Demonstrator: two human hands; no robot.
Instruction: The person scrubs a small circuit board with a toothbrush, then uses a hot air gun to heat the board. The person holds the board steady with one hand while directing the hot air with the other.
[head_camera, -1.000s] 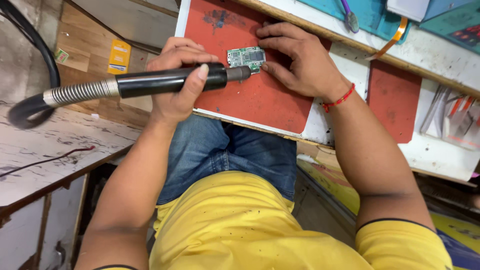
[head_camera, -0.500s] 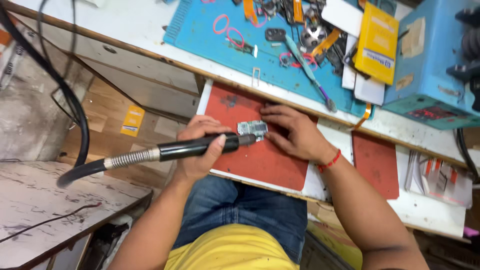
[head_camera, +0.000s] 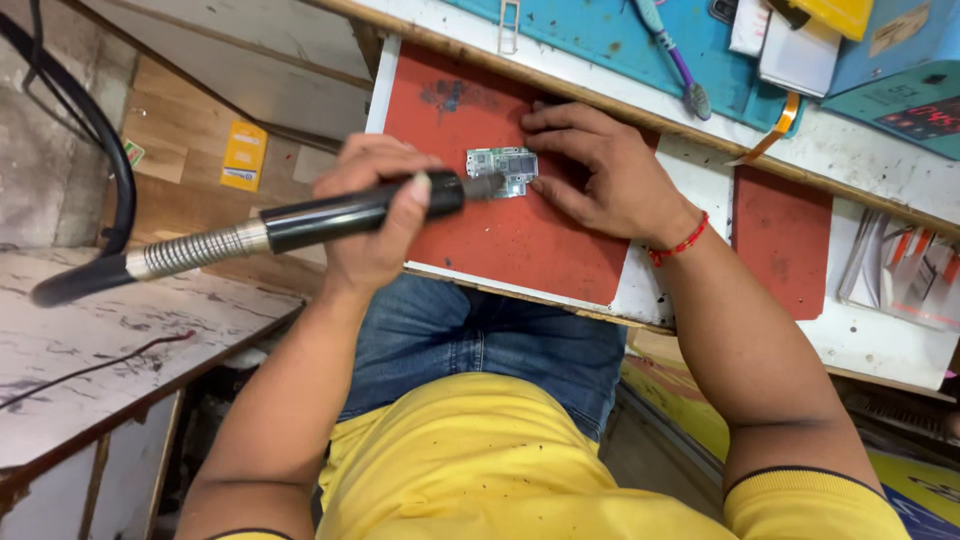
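Gripping a black rotary handpiece (head_camera: 350, 212), the left hand (head_camera: 375, 225) is closed; right hand (head_camera: 600, 175) flat, fingertips pinning the circuit board (head_camera: 503, 170).

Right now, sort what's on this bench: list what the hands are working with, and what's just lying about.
In use: left hand, black rotary handpiece, small circuit board, right hand, red mat.

Lying about: purple-handled brush, small red mat, blue mat, orange strip.

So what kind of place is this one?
Probably an electronics repair bench: a small green circuit board on a red work mat, a black pen-shaped rotary tool in the left hand, blue tool mat behind.
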